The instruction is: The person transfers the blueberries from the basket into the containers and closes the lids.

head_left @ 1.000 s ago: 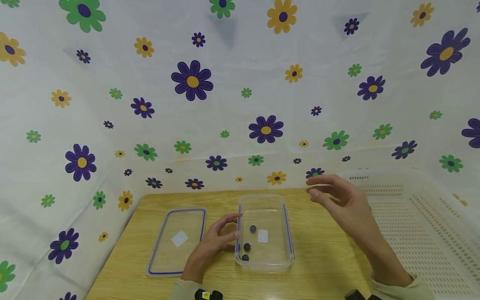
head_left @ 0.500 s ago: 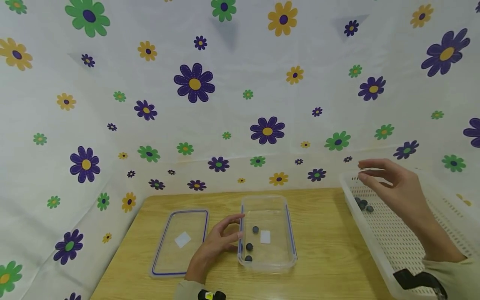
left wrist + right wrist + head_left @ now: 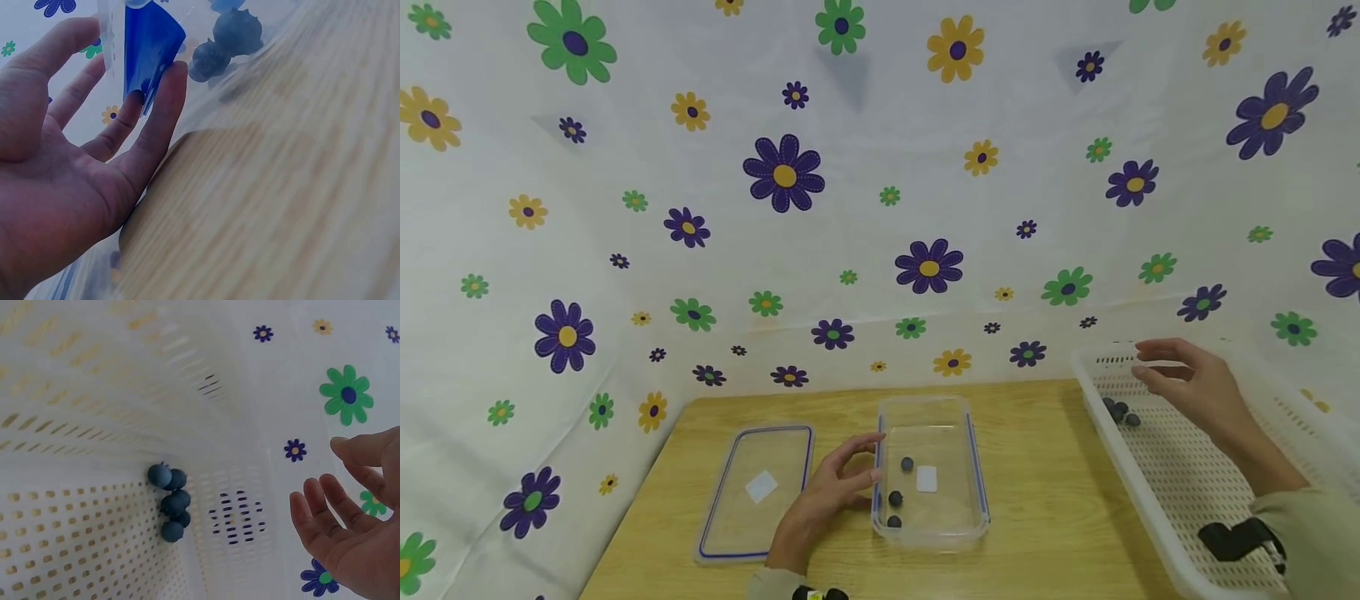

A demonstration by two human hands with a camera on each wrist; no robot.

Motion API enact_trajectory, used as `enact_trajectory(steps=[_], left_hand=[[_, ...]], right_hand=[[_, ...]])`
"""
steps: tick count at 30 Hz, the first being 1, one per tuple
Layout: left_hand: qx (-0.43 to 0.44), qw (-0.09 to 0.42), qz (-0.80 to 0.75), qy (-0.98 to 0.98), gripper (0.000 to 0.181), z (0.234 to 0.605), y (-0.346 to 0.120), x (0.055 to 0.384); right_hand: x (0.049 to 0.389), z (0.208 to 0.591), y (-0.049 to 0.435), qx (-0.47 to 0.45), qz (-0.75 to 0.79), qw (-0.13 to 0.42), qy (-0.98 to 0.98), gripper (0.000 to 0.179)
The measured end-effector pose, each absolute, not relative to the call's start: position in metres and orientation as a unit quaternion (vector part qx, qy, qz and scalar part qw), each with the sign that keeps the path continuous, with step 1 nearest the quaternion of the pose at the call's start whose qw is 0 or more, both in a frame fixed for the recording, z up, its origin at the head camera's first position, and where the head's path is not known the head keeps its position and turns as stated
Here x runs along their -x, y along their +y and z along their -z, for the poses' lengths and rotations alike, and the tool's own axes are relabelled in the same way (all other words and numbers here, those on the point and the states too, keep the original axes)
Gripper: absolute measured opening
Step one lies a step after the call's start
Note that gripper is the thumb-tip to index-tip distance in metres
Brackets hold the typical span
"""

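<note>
A clear plastic food container [image 3: 931, 433] with blue edging along its long sides stands on the table, and three blueberries [image 3: 896, 498] lie in its left half. My left hand [image 3: 823, 493] rests fingertips against its left side; in the left wrist view those fingers [image 3: 170, 94] touch a blue side clip [image 3: 147, 50]. My right hand [image 3: 1206, 392] hovers over a white perforated basket [image 3: 1138, 500], fingers loosely bent and holding nothing. Several blueberries [image 3: 174, 503] cluster in the basket's far left corner, apart from the right hand.
A clear lid with a blue seal [image 3: 756, 500] lies flat left of the container, partly behind the left hand. Wood-grain tabletop [image 3: 1037, 467] lies between container and basket. A flower-print curtain [image 3: 865, 233] hangs behind the table and at the left.
My right hand has moved right, from beside the container to over the basket, uncovering the blueberries in its corner. My left hand stays at the container's side.
</note>
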State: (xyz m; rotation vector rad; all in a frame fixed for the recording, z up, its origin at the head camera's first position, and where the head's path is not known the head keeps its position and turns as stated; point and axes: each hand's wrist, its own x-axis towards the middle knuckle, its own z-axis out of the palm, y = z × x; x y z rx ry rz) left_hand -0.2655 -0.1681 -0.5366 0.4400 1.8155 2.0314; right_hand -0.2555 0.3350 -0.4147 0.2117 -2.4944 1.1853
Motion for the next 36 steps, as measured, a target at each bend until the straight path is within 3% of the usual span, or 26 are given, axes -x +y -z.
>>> enact_trajectory(steps=[17, 22, 36], left_hand=[[-0.165, 0.19, -0.733, 0.632, 0.061, 0.537, -0.168, 0.265], [-0.158, 0.195, -0.733, 0.632, 0.061, 0.537, -0.168, 0.266], [-0.162, 0.201, -0.734, 0.628, 0.061, 0.538, -0.168, 0.266]], right_hand=[[0.282, 0.461, 0.37, 0.006, -0.397, 0.002, -0.918, 0.055], [0.286, 0.47, 0.375, 0.012, -0.42, -0.046, -0.906, 0.051], [0.292, 0.479, 0.372, 0.018, -0.425, -0.068, -0.902, 0.043]])
